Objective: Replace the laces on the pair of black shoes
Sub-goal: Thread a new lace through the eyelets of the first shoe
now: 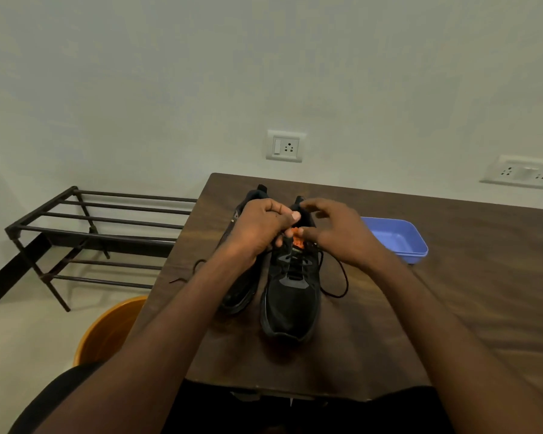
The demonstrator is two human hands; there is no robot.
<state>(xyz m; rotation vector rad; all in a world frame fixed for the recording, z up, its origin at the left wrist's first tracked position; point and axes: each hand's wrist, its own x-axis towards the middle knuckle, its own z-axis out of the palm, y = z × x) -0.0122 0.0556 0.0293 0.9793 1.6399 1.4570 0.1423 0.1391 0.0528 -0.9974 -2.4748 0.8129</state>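
Two black shoes are sitting side by side on the brown table [452, 277], toes pointing toward the person, and both hands are working at the top of the right-hand shoe [290, 296], near its orange tongue label [297, 241]. The left hand [261, 228] is curling its fingers and thumb together above the upper eyelets and seems to be pinching the lace there, though the strand itself is hidden between the fingers. The right hand [336, 233] is hovering with bent fingers over the collar; whether it is gripping lace or only steadying the tongue cannot be told. A loose loop of black lace [339, 286] is trailing over the table to the right of this shoe, and the lower eyelets are looking already threaded. The other shoe [242, 289] is lying mostly under the left forearm, with a thin lace end [187, 275] near the table's left edge. To do this step well, the person is probably best keeping the tongue flat, feeding the tip cleanly through each top hole, and pulling both sides even before moving on. The orange label is bearing some marks, but they are too blurred to read. A blue tray [417, 245] is sitting just right of the hands.
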